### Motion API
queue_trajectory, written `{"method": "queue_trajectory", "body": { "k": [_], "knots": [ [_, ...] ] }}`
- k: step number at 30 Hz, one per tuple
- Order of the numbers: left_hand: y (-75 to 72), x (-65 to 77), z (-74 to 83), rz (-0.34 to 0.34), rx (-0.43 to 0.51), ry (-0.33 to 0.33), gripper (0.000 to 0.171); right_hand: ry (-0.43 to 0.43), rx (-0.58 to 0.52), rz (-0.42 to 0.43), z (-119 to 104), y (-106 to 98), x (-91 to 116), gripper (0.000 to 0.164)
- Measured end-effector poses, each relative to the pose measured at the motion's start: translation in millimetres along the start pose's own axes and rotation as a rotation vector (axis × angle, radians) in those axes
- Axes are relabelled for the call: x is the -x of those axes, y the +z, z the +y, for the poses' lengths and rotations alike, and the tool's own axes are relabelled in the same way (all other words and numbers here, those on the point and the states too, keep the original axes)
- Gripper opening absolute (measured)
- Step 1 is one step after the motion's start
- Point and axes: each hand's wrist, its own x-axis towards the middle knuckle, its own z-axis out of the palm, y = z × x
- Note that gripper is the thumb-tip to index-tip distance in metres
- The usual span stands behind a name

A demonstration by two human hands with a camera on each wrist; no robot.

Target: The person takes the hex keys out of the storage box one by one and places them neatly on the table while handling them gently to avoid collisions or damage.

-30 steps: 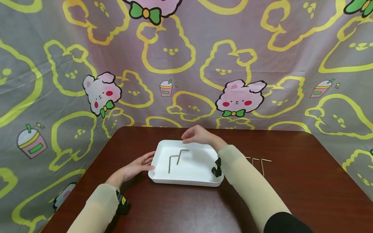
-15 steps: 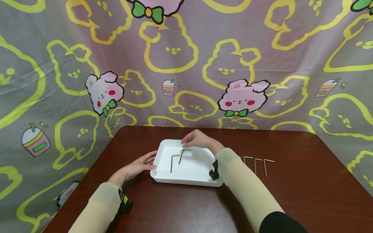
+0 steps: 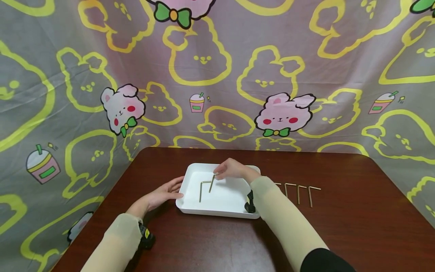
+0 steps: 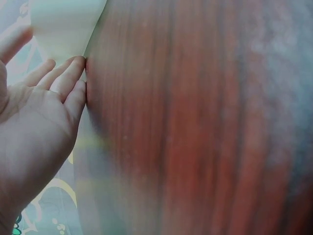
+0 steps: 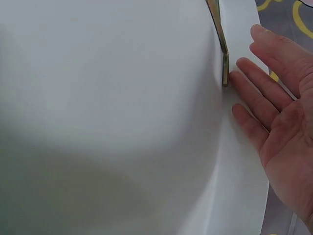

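Note:
A white tray [image 3: 224, 200] lies on the brown table with two brass-coloured L-shaped hex keys in it. My left hand [image 3: 161, 195] rests on the tray's left edge, thumb at the rim. In the left wrist view its fingers [image 4: 68, 81] lie nearly straight against the tray's outer side. The right hand [image 3: 232, 169] is over the tray's far part, right at the farther hex key [image 3: 211, 185], covering most of its short arm. Seen from the right wrist, its fingers [image 5: 254, 100] are extended beside that hex key [image 5: 225, 68]. The other hex key [image 3: 201, 192] lies nearer the left hand.
Several more hex keys [image 3: 310, 197] lie in a row on the table [image 3: 357, 211] right of the tray, partly behind the right forearm. A patterned cloth [image 3: 217, 94] with cartoon rabbits hangs behind the table and along its sides.
My right hand has come down from the tray's far rim to the farther hex key and now hides part of it. The left hand stays at the tray's left edge.

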Motion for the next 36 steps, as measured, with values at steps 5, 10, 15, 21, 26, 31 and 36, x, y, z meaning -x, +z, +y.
{"method": "queue_trajectory", "body": {
  "k": [5, 10, 15, 21, 26, 31, 36],
  "knots": [
    [0.0, -0.4, 0.3, 0.003, -0.001, -0.005, 0.077, 0.004, -0.018, -0.004, 6, 2, -1, 0.03],
    [-0.6, -1.3, 0.2, 0.008, -0.011, -0.012, 0.078, 0.008, -0.037, -0.007, 9, 3, -2, 0.03],
    [0.5, -0.8, 1.3, 0.008, -0.017, -0.015, 0.079, 0.022, 0.003, 0.0, 8, 4, -4, 0.028],
    [1.2, -0.6, 0.4, 0.009, -0.019, -0.011, 0.077, 0.046, 0.017, 0.035, 2, 10, -3, 0.021],
    [2.2, -1.2, 0.5, 0.019, -0.011, -0.015, 0.076, 0.055, -0.005, 0.061, 2, 15, -2, 0.02],
    [2.1, -1.3, 1.2, 0.016, -0.019, -0.008, 0.076, 0.059, -0.026, 0.085, 6, 17, -1, 0.02],
    [2.1, -1.3, 0.6, 0.003, -0.017, 0.009, 0.075, 0.047, 0.003, 0.106, 12, 18, -1, 0.018]
  ]
}}
